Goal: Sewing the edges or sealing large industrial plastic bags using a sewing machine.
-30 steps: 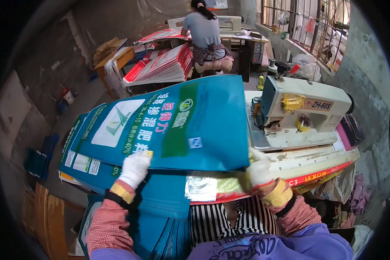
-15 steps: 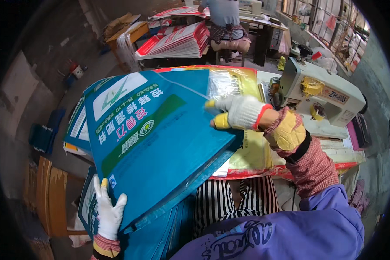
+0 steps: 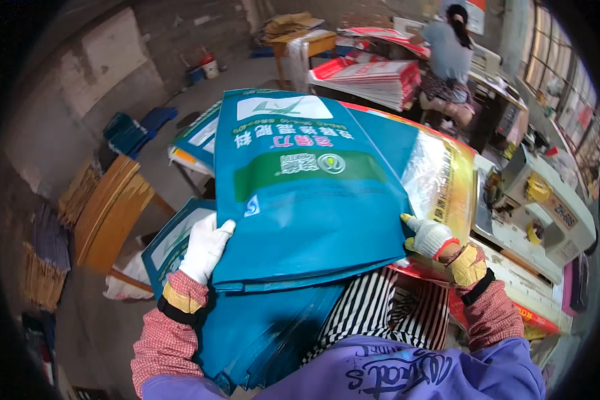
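Observation:
A large flat teal woven sack (image 3: pixel 313 213) with a white panel and a green band lies before me, its open-looking edge toward my body. My left hand (image 3: pixel 208 248), in a white glove, grips its near left corner with the thumb on top. At the near right corner my right hand (image 3: pixel 429 237), in a white knit glove with yellow fingertips, pinches the edge; its lower fingers are hidden under the sack. More teal sacks (image 3: pixel 267 327) hang or lie beneath, over my lap. Under the held sack, a yellow and red sack (image 3: pixel 457 180) shows on the right.
A white sewing machine (image 3: pixel 547 207) stands on the right of the work table. Beyond, a co-worker (image 3: pixel 450 60) sits by a stack of red and white sacks (image 3: pixel 373 80). Wooden furniture (image 3: pixel 110 213) stands at left, with folded teal bundles (image 3: pixel 125 133) on the floor behind.
The teal sack has swung round to lie squarer before me. My right hand has come down from its far right side to the near right corner. My view has turned left.

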Available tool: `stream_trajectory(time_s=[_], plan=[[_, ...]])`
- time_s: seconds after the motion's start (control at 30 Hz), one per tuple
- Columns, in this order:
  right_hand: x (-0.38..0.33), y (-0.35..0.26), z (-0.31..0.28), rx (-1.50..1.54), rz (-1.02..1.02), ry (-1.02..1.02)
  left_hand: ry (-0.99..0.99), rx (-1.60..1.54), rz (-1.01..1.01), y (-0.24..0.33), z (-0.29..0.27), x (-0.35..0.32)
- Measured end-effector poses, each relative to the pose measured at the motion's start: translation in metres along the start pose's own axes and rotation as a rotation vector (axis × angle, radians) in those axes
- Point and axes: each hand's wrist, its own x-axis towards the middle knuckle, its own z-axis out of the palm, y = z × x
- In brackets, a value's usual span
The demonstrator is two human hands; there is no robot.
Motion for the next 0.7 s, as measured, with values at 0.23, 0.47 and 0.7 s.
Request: stream_trajectory(time_s=[0.23,0.47,0.7], plan=[[0.02,-0.073,0.014,0.001,-0.39,0.071,0.286,-0.083,-0.011,0.033,-0.057,-0.141],[0.017,-0.183,0.083,-0.159,-0.538,0.179,0.362,-0.503,-0.472,-0.047,-0.009,-0.288],[0.075,-0.156,0.203,-0.41,-0.478,-0.06,0.16,-0.521,-0.981,-0.122,0.056,-0.325]])
